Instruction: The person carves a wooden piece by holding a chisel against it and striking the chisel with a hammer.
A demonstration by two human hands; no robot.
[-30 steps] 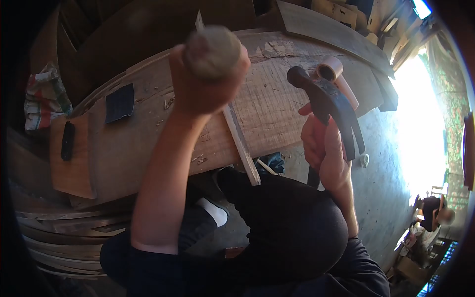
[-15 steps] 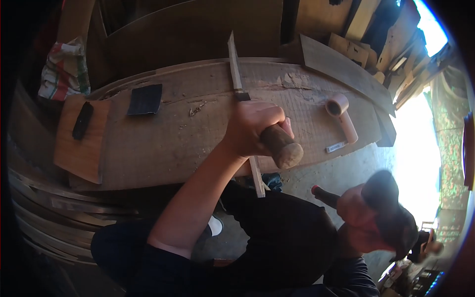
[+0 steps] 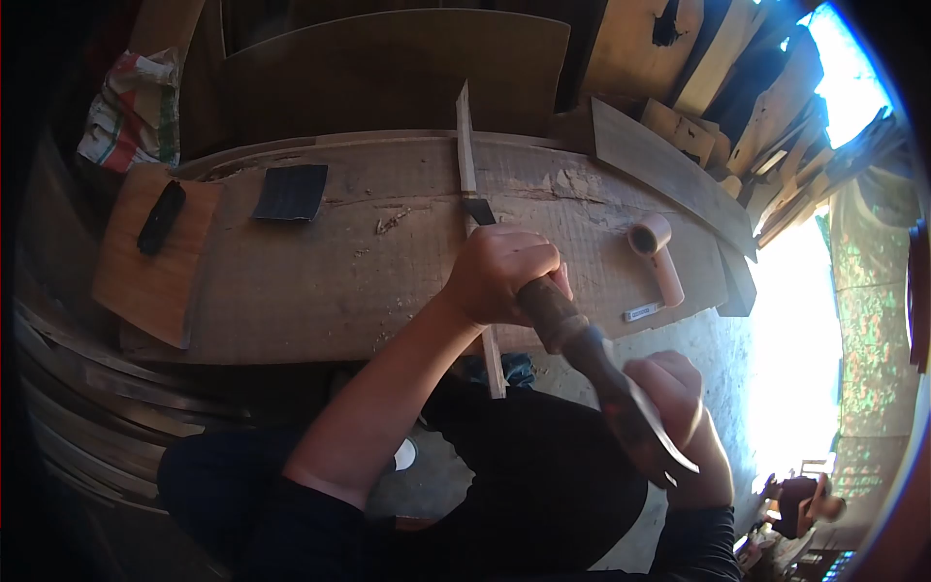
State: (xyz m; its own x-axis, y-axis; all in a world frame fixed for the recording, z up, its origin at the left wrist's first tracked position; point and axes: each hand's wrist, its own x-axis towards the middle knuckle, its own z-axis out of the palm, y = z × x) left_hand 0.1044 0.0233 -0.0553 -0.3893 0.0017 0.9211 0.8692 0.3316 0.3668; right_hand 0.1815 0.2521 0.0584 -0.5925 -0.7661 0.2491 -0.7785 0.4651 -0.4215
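Across the wide plank (image 3: 320,281) a thin strip (image 3: 465,165) is lying, and the chisel (image 3: 504,262) is biting into it near the middle. The left hand (image 3: 499,272) is closing tight round the chisel's wooden handle, while the right hand (image 3: 674,403) is gripping the hammer (image 3: 621,407), its head meeting the handle's end. A glancing blow could be catching the left knuckles or skidding the blade off the strip. Offcuts are crowding the sunlit workshop; a pipe piece (image 3: 655,252) and sandpaper (image 3: 291,192) are resting on the plank.

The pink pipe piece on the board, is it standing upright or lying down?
Lying down. The pink pipe piece rests lengthwise on the wooden board, its open round end facing the camera.
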